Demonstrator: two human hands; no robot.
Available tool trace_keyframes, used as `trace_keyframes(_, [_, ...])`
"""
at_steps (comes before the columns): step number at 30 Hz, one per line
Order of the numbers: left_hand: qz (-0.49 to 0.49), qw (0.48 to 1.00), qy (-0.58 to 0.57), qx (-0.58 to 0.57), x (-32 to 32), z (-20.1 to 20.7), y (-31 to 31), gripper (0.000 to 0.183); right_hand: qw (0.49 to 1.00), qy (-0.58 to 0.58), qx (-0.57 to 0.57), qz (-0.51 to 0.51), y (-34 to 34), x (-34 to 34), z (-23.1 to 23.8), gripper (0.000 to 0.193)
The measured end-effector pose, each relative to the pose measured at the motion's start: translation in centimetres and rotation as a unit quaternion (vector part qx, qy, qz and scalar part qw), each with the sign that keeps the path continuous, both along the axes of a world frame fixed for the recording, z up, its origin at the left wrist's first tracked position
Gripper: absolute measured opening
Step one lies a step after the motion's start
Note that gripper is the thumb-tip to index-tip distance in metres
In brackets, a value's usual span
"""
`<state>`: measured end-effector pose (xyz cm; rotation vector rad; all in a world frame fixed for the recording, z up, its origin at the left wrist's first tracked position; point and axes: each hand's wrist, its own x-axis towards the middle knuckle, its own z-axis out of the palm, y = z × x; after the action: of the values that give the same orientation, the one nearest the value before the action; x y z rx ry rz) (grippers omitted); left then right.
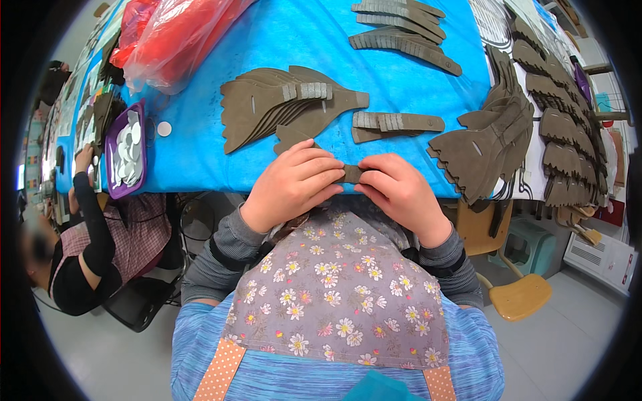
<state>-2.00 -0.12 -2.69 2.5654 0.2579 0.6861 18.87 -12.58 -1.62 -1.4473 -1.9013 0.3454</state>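
Between my hands, near the table's front edge, is a dark brown leather-like cut piece point(350, 174). My left hand point(294, 180) presses on it with the fingers together and covers much of it. The thumb and fingers of my right hand point(399, 192) pinch its right end. A brown flap point(289, 138) shows beyond my left hand; whether it belongs to the same piece I cannot tell. Just past my hands lies a fanned stack of wide brown pieces point(251, 110) with grey strips at their ends. To its right is a small stack of narrow brown straps point(414, 123).
More straps point(401, 47) lie at the far side of the blue-covered table point(294, 33). Brown pieces point(488, 144) are piled at the right edge. A purple basket point(109, 180) of white discs and a red plastic bag point(180, 40) stand left. A co-worker point(93, 247) sits at left.
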Motion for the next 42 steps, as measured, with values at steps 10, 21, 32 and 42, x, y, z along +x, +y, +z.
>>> trace_keyframes(10, [0.008, 0.992, 0.109, 0.058, 0.4, 1.2, -0.9, 0.049, 0.997, -0.074, 0.003, -0.022, -0.1, 0.0, 0.2, 0.021])
trace_keyframes(21, [-0.023, 0.994, 0.102, -0.008, 0.0, 2.7, 0.0, 0.048, 0.991, 0.032, 0.096, -0.083, -1.8, 1.0, 0.2, 0.016])
trace_keyframes(32, [-0.005, 0.94, 0.078, -0.333, 0.9, 6.0, 1.6, 0.022, 0.981, 0.153, 0.093, -0.067, -1.2, 0.9, 1.8, 0.014])
trace_keyframes(42, [0.06, 0.957, -0.069, -0.274, 2.7, 8.8, 1.3, 0.022, 0.948, 0.313, 0.018, -0.056, 3.2, -0.2, 6.1, 0.016])
